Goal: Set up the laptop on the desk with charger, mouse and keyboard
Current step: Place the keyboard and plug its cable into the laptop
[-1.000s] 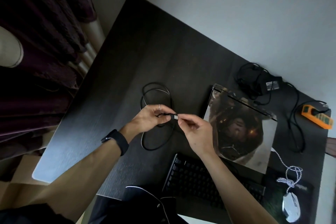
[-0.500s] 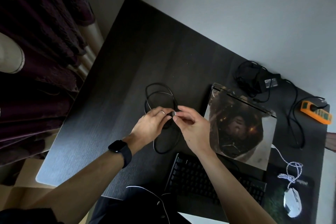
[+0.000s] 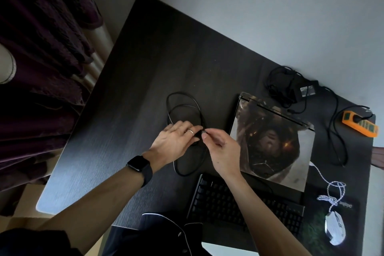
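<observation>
A black keyboard cable [image 3: 182, 102] lies in loops on the dark desk [image 3: 145, 68]. My left hand [image 3: 176, 143] grips the cable near its end, and my right hand [image 3: 220, 149] pinches the small USB plug [image 3: 204, 131] at the tip. Both hands meet just left of the closed laptop [image 3: 272, 141], whose lid bears a dark picture. The black keyboard [image 3: 239, 203] lies at the desk's near edge under my right forearm. A white mouse [image 3: 335, 229] with a white braided cord rests on a dark mouse pad. The black charger brick [image 3: 305, 91] lies among tangled cables behind the laptop.
An orange power strip [image 3: 360, 123] sits at the desk's far right corner with a black plug in it. Dark purple curtains [image 3: 41, 58] hang to the left of the desk. A grey wall runs behind the desk.
Both hands have shifted slightly right, toward the laptop, still holding the cable end. The cable loop under my left hand has been drawn tighter.
</observation>
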### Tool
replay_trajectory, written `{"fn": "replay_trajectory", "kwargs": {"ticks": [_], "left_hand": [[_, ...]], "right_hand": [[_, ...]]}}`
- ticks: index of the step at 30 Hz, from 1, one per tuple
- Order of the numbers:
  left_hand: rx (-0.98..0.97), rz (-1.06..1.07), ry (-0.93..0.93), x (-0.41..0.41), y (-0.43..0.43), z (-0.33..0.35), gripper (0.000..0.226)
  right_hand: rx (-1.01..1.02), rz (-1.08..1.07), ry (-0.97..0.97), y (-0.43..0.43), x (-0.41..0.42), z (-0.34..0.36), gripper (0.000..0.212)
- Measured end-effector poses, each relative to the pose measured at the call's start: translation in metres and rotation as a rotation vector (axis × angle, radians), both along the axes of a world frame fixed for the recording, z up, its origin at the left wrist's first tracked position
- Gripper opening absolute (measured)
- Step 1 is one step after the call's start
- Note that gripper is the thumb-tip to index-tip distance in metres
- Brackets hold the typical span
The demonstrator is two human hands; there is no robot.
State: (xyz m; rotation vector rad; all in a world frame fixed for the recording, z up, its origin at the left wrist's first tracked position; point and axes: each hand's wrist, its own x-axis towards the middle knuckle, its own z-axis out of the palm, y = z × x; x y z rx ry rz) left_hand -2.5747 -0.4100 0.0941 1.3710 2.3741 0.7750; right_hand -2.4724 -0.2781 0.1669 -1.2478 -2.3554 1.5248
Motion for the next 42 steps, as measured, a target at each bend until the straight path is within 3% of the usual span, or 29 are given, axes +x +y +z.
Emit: {"fn": "replay_trajectory", "kwargs": {"ticks": [3, 6, 11, 15, 22, 25, 30, 42], "left_hand": [[0.012, -0.049, 0.08, -0.003, 0.017, -0.009, 0.031], [-0.032, -0.135, 0.171, -0.006, 0.042, -0.014, 0.037], [-0.04, -0.302, 0.335, -0.008, 0.077, -0.017, 0.046], [-0.031, -0.428, 0.339, -0.01, 0.093, -0.035, 0.051], [0.081, -0.262, 0.31, -0.01, 0.114, -0.046, 0.05], [0.079, -0.166, 0.246, -0.001, 0.115, -0.052, 0.036], [0.031, -0.136, 0.151, -0.001, 0.117, -0.053, 0.036], [0.081, -0.08, 0.139, 0.006, 0.114, -0.058, 0.023]], "right_hand": [[0.003, -0.058, -0.061, 0.011, 0.005, -0.01, 0.012], [0.143, -0.162, -0.153, 0.032, 0.014, -0.024, 0.009], [0.357, -0.264, -0.288, 0.067, 0.027, -0.051, 0.021], [0.519, -0.235, -0.308, 0.08, 0.027, -0.071, 0.027], [0.751, -0.313, -0.255, 0.078, 0.015, -0.102, 0.021], [0.77, -0.326, -0.255, 0.078, 0.014, -0.107, 0.021], [0.794, -0.334, -0.28, 0.079, 0.014, -0.108, 0.022], [0.812, -0.344, -0.264, 0.077, 0.013, -0.107, 0.017]]}}
